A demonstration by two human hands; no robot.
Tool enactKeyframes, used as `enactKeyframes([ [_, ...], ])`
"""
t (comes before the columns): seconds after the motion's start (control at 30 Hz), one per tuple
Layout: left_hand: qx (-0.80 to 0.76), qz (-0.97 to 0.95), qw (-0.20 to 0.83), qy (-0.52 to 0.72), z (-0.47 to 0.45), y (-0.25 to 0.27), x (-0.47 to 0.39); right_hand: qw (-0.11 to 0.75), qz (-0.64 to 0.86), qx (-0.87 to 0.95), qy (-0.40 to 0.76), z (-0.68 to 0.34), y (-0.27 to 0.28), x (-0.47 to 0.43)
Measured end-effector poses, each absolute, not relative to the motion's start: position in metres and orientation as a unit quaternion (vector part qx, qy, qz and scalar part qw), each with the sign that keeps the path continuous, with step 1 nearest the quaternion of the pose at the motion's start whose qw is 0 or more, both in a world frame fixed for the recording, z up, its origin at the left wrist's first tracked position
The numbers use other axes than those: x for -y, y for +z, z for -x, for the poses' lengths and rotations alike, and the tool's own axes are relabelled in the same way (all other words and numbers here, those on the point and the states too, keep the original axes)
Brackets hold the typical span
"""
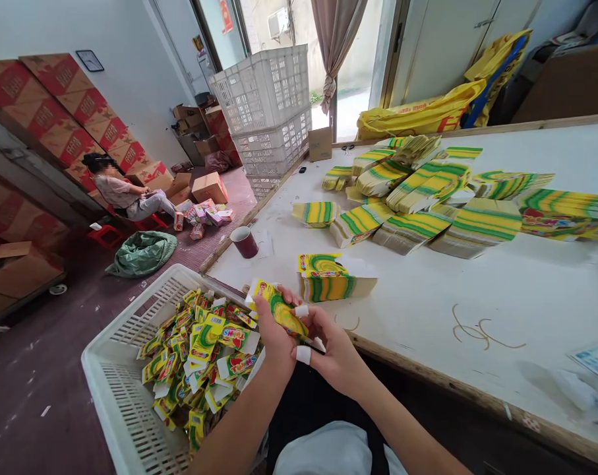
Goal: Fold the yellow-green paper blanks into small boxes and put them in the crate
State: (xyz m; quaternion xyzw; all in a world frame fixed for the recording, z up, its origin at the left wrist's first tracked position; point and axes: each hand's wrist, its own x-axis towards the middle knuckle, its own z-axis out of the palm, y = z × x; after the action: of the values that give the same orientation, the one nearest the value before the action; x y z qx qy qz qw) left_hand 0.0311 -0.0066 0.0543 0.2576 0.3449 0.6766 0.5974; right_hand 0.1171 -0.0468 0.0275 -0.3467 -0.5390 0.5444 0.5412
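Between both hands, just off the table's front edge, is a small yellow and green printed carton [279, 309] with a white flap at its far end. My left hand [273, 333] wraps its left side, thumb on top. My right hand [328, 346] grips the near right end, with white tape around its thumb and a finger. Directly beyond stands a bundle of flat printed cartons [328, 285] on the table. Below and left, a white plastic basket [105, 376] holds a heap of small folded cartons [209, 349].
More flat carton stacks [427, 191] spread over the white table [407, 297]. Loose rubber bands [481, 328] lie to the right, and a dark red mug [244, 242] sits near the left edge. White crates [264, 92] rise beyond. A person [125, 188] sits at far left by red boxes [61, 125].
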Motion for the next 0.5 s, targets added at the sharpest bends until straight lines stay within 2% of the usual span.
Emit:
enactKeyframes([
  [0.23, -0.375, -0.412, 0.562, 0.611, -0.016, 0.027, 0.012, 0.581, 0.424, 0.507, 0.475, -0.140, 0.017, 0.029],
  [0.3, -0.408, -0.432, 0.541, 0.595, -0.011, 0.021, 0.013, 0.570, 0.448, 0.531, 0.438, -0.150, 0.014, 0.027],
  [0.5, -0.386, -0.502, 0.556, 0.539, 0.025, 0.038, 0.003, 0.535, 0.463, 0.673, 0.214, -0.178, 0.013, 0.029],
])
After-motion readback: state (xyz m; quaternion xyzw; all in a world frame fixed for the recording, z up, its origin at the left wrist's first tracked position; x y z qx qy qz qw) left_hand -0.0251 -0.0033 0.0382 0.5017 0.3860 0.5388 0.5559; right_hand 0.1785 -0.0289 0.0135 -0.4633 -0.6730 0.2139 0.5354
